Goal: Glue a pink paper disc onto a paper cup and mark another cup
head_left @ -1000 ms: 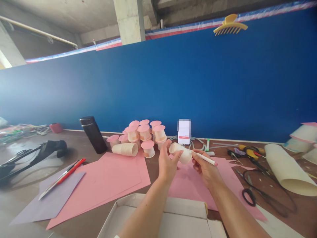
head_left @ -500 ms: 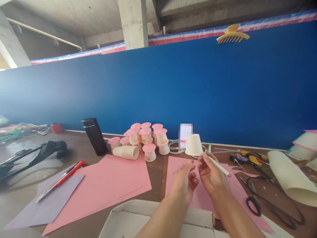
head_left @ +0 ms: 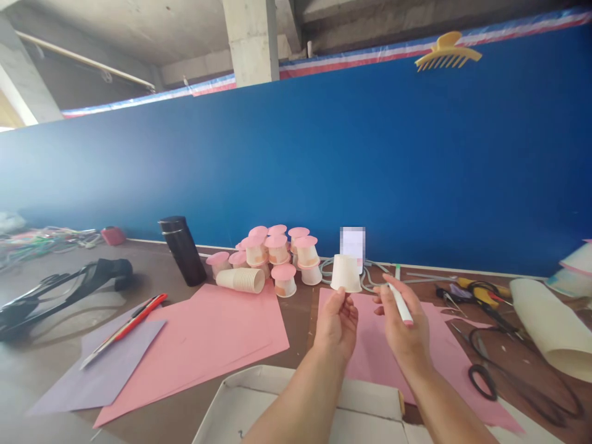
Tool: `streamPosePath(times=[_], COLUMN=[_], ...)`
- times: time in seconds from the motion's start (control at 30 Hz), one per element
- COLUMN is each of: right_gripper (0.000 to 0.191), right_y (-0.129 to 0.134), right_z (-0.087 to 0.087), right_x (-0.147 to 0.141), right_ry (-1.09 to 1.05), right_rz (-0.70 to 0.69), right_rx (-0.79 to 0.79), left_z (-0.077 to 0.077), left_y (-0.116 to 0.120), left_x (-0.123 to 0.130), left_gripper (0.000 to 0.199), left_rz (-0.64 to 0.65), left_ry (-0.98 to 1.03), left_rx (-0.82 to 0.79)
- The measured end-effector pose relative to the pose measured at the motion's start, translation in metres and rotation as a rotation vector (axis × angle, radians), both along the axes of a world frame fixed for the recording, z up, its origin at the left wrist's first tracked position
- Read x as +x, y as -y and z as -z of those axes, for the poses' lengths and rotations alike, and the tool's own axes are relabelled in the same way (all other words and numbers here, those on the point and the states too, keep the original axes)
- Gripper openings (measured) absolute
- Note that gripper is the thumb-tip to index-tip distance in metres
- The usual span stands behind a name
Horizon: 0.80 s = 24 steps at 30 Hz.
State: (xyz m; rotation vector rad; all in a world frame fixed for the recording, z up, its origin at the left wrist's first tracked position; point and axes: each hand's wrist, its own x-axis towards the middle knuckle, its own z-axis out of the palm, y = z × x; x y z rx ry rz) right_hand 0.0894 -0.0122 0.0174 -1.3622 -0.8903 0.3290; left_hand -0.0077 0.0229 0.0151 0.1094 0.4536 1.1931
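Observation:
My left hand [head_left: 337,322] pinches the rim of a white paper cup [head_left: 346,273], which is upside down in the air. To its right, my right hand [head_left: 407,324] holds a white marker with a pink end [head_left: 400,303], apart from the cup. Below both hands lies a pink sheet [head_left: 370,351]. Left of the held cup, several upside-down cups topped with pink paper discs [head_left: 277,242] are piled up, and a stack of plain cups [head_left: 240,280] lies on its side before them.
A black bottle [head_left: 182,253], a red cutter [head_left: 134,320] on purple paper, more pink paper [head_left: 208,336] and a black strap [head_left: 69,290] are at the left. An open white box [head_left: 259,394] lies in front. Scissors [head_left: 482,381], cables and a paper roll [head_left: 550,327] are at the right.
The cup has passed from my right hand to my left and moved slightly left. My right hand has drawn away to the right with the marker. The view has shifted a little.

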Motion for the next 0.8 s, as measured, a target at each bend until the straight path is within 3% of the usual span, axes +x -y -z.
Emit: streamPosePath(times=[0.13,0.23,0.33,0.43,0.53,0.6,0.8], right_gripper=[0.043,0.045,0.036,0.027,0.032,0.036,0.035], right_y=[0.016,0.024,0.028,0.027,0.021,0.015,0.012], right_z=[-0.010,-0.012,-0.015,-0.019,-0.014,-0.005,0.018], right_x=[-0.009,-0.022,-0.034,-0.042,-0.042,-0.038,-0.021], right_ry=[0.575,0.686,0.645,0.430,0.090,-0.018,0.158], right_rz=[0.147,0.098,0.049,0.057,0.102,0.118,0.093], right_rx=[0.293,0.406,0.405,0.262,0.048,-0.026,-0.012], left_z=[0.003,0.013,0.027,0.037,0.035,0.031,0.024], left_y=[-0.001,-0.003,-0.007,-0.012,-0.014,-0.012,-0.002], left_x=[0.001,0.004,0.007,0.009,0.009,0.009,0.011], left_gripper=[0.006,0.010,0.021,0.024,0.026,0.027,0.032], left_rz=[-0.054,-0.057,-0.023,-0.016,-0.022,-0.031,-0.011], left_ry=[-0.041,-0.053,-0.059,-0.087,-0.130,-0.148,-0.257], left_rx=[-0.034,0.007,0.112,0.157,0.184,0.208,0.300])
